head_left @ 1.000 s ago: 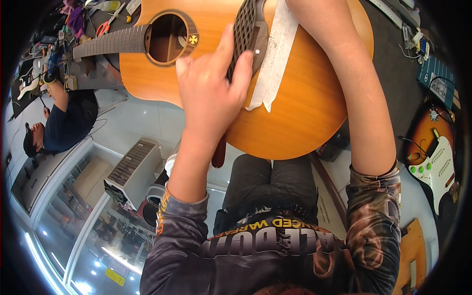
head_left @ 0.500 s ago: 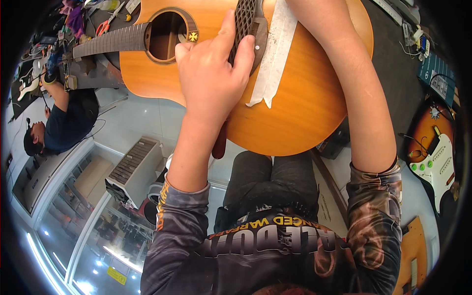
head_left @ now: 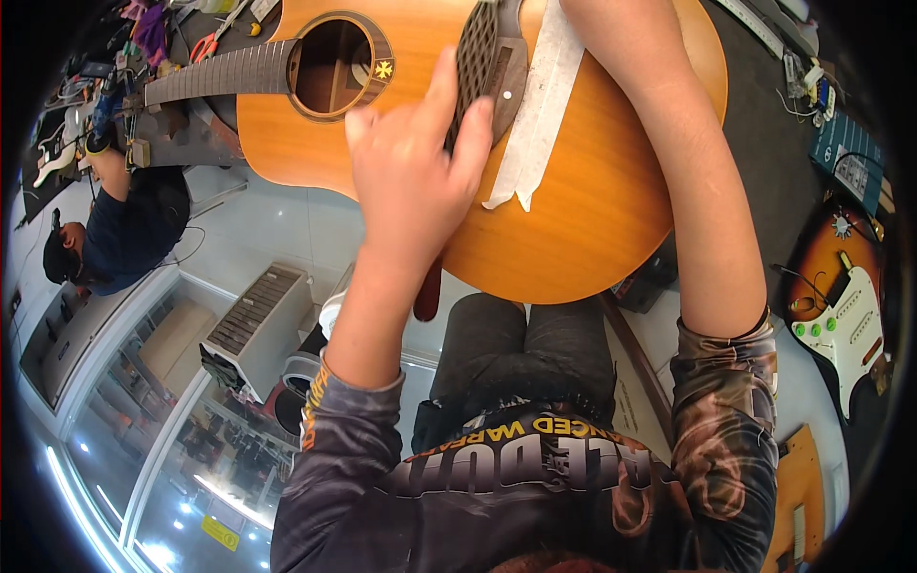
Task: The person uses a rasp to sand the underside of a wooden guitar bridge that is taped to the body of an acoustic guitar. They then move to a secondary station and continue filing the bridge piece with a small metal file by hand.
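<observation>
An orange-topped acoustic guitar (head_left: 583, 248) lies crosswise below the camera, its round sound hole (head_left: 325, 67) left of center. My left hand (head_left: 415, 172) is closed on a black lattice-faced tool (head_left: 473, 67), index finger and thumb pressed against it, the other fingers curled. The tool lies along the guitar's dark bridge (head_left: 508, 76), partly hidden by my fingers. Just right of the bridge is a long strip of pale tape (head_left: 535, 134) with ragged lower ends. My right forearm (head_left: 707, 191) reaches over the guitar's right side; that hand is beyond the top edge.
A dark bench (head_left: 769, 143) holds tools and parts, including orange scissors (head_left: 203, 48). A sunburst electric guitar (head_left: 841, 315) stands at the right. A co-worker (head_left: 124, 234) in dark clothing works at the left. A grey slotted cabinet (head_left: 253, 325) stands at lower left.
My left hand shifted up along the bridge with the tool, then slightly back down. The co-worker's head has turned a little. The guitar has barely moved.
</observation>
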{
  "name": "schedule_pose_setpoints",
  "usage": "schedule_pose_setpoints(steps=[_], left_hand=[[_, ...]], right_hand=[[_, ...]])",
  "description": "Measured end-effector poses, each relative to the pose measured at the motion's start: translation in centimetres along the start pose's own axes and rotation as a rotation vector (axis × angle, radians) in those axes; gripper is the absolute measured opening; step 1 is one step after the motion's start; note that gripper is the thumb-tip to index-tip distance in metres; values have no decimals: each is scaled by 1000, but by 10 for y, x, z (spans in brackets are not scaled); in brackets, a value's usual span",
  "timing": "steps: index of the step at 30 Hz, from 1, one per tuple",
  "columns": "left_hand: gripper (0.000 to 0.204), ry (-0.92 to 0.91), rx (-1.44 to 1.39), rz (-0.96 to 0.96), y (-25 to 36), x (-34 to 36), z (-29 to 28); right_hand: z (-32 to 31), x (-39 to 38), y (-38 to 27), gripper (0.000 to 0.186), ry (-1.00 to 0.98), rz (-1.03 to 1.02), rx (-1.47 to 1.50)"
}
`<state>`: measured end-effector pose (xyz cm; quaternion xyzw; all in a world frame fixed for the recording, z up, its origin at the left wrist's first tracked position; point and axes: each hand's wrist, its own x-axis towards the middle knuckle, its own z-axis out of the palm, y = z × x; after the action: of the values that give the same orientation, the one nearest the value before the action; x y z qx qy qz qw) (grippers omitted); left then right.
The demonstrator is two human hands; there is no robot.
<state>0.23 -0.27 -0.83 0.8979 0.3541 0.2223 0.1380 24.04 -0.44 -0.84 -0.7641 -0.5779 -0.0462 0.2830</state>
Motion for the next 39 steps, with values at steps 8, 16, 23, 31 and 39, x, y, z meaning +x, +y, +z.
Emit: schedule_pose_setpoints(steps=[8, 16, 23, 31, 39], left_hand=[[40, -48, -34, -46, 5, -7, -3], [38, -20, -27, -27, 3, 0, -1], [41, -4, -21, 18, 0, 18, 6], [42, -18, -5, 5, -2, 28, 7], [42, -21, -10, 13, -4, 37, 4]], right_hand=[[-2, -3, 7, 45, 29, -23, 27], [0, -3, 1, 46, -5, 30, 51], [-1, -3, 1, 51, 6, 12, 55], [4, -2, 0, 54, 19, 3, 47], [2, -2, -8, 56, 3, 19, 64]])
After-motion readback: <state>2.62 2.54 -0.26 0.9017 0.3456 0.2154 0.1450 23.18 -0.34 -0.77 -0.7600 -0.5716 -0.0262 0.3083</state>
